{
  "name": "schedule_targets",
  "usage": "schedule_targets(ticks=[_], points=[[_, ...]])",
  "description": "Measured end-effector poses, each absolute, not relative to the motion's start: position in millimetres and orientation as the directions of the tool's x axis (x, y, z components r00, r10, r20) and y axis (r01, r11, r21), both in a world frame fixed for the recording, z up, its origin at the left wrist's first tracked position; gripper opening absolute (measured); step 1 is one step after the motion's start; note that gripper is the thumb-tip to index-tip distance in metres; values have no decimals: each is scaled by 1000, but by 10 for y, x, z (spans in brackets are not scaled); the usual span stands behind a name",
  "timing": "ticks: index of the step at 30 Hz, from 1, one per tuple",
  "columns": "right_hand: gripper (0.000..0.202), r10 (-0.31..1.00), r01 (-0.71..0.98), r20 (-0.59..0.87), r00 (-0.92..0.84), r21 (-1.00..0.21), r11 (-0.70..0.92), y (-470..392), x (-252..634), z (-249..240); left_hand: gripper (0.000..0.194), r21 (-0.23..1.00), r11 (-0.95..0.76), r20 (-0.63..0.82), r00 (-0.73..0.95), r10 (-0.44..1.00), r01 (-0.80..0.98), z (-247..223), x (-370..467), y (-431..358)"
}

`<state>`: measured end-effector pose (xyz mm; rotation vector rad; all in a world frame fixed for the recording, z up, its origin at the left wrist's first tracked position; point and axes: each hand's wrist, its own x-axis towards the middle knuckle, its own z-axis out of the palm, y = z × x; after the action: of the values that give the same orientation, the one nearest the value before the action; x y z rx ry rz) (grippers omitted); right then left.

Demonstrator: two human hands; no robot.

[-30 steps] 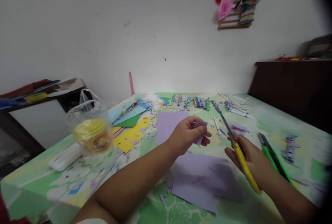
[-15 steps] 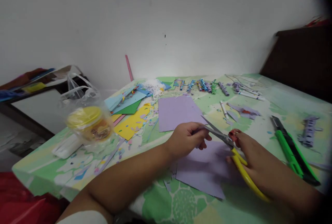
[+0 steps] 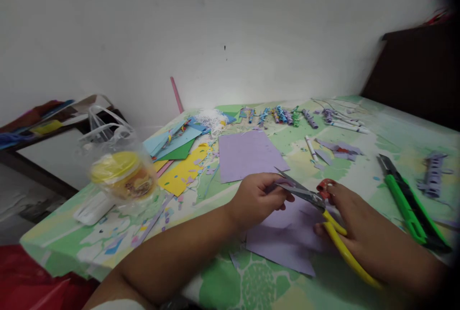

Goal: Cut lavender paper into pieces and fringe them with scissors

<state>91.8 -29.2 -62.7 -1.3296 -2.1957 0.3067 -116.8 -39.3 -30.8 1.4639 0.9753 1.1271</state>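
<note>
My right hand [image 3: 354,214] is closed on scissors [image 3: 332,223] with yellow handles, their blades pointing up and left and slightly apart. A small red curled piece [image 3: 324,187], pale-spotted, sits at this hand's fingertips. My left hand [image 3: 260,200] is closed in a pinch at the blade ends, around a small purple piece of paper [image 3: 284,183] mostly hidden by the fingers. Below both hands lies a purple paper sheet [image 3: 280,247], partly in shadow. Beyond them, a larger purple sheet [image 3: 247,154] lies flat.
A green utility knife [image 3: 406,209] and a purple slotted paper roll [image 3: 433,176] lie at right. Several decorated paper rolls [image 3: 280,115] line the back. A bagged yellow-lidded tub [image 3: 120,171] stands left, near yellow paper [image 3: 183,176] and scraps. A marker [image 3: 311,148] lies beyond my right hand.
The view has shifted slightly. The scissor blades have shifted a little against my left fingers, and the red piece shows more clearly. Both hands keep their grip.
</note>
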Motion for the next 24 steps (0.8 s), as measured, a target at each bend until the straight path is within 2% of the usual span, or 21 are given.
schedule_targets(ticks=[7,12,20,24], points=[[35,858,680,171,-485,-543,493,-338,869,-571,9,949,-293,256,262,931,115,-296,-1162,-433],[33,857,665,164,-489,-565,488,-346,875,-585,10,942,-307,267,255,929,132,-288,-1154,-460],[32,871,690,190,-453,-544,478,-365,873,-528,12,963,-244,203,292,935,111,-271,-1157,-438],[32,870,706,156,-467,-528,473,-373,868,-470,14,971,-209,164,310,936,119,-276,-1167,-437]])
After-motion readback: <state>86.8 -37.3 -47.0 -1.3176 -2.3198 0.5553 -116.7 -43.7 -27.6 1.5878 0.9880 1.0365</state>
